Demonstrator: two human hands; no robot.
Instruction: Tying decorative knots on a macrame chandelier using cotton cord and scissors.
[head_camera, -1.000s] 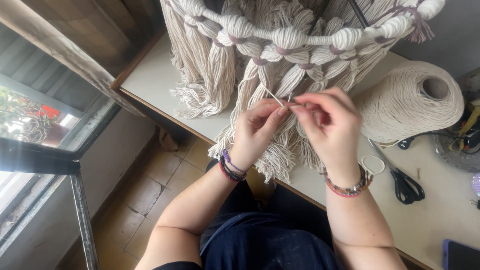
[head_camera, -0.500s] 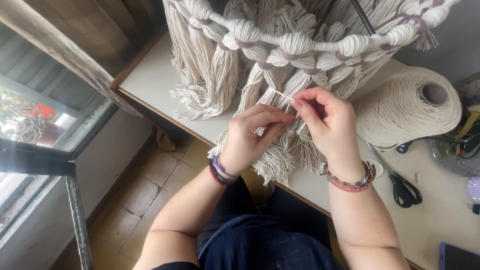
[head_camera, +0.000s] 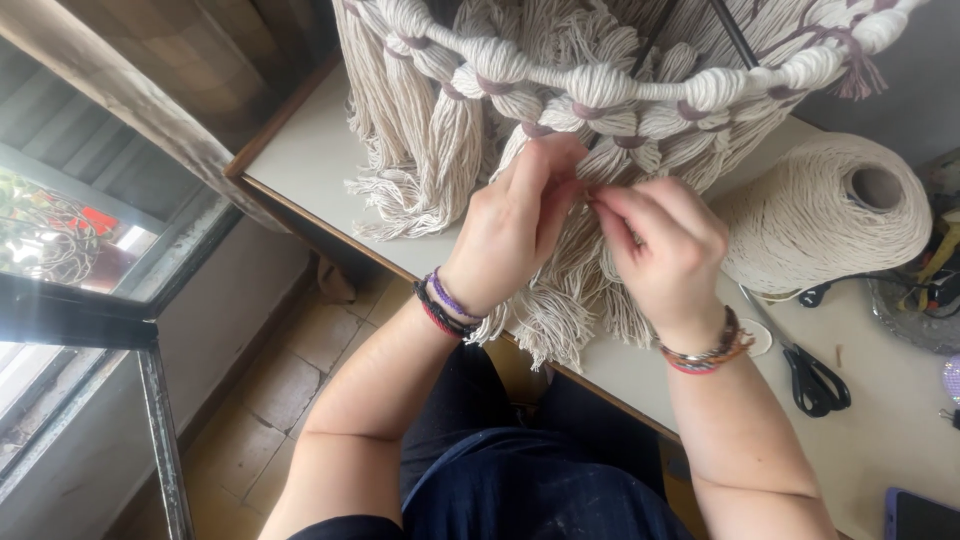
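Both hands meet at the cream macramé piece (head_camera: 600, 90), which hangs over the far edge of the pale surface (head_camera: 300, 150). The left hand (head_camera: 515, 225) lies against a tassel bundle just under the row of knots bound with mauve thread, its fingers stretched upward and pressed together at the tips, seemingly pinching strands there. The right hand (head_camera: 665, 250) is curled, thumb and forefinger closed on a few strands right beside the left fingertips; what exactly sits between them is too small to make out. Both wrists carry bead and cord bracelets.

The fringe of the piece drapes down past the hands and over the near edge of the surface, its loose ends hanging off.

To the right of the right hand, a large cone of cream cord (head_camera: 825, 210) lies on its side, touching the fringe. Near the right wrist lie black-handled scissors (head_camera: 810, 370), blades pointing toward the cone. A dark phone (head_camera: 920, 515) rests at the lower right corner. At left, a window frame (head_camera: 90, 320) and tiled floor (head_camera: 290, 400) show below the surface.
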